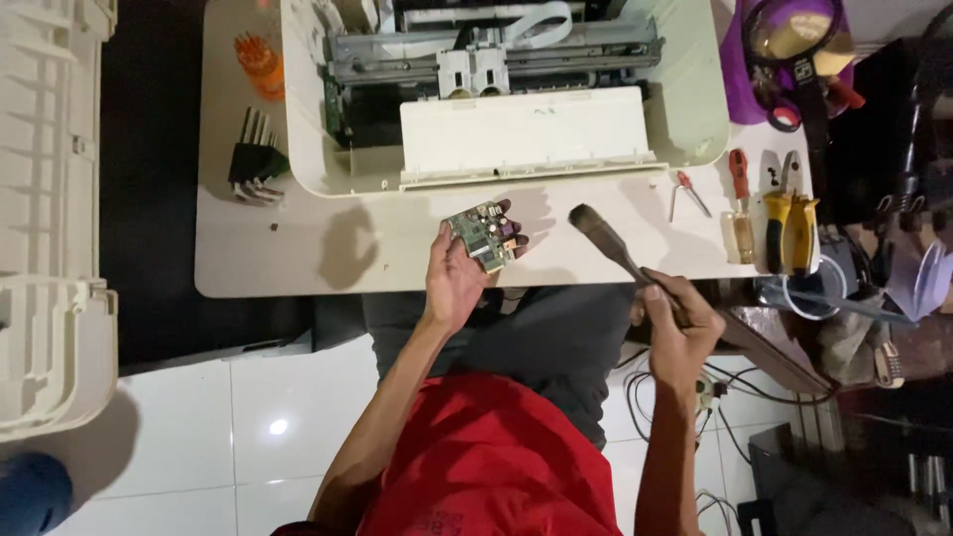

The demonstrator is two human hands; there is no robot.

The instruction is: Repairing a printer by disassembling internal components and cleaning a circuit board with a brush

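My left hand (459,278) holds a small green circuit board (482,233) above the front edge of the low white table (298,248). My right hand (681,320) grips the thin handle of a dark brush (608,238), whose bristle end points up and left toward the board without touching it. Behind both, an opened white printer (521,134) stands on the table with its metal carriage rail (496,55) exposed.
A set of hex keys (254,161) and an orange bit holder (260,62) lie at the table's left. Screwdrivers (740,203) and yellow-handled pliers (791,223) lie at the right. A white printer cover (50,218) rests on the floor at left. Cables (715,397) trail at right.
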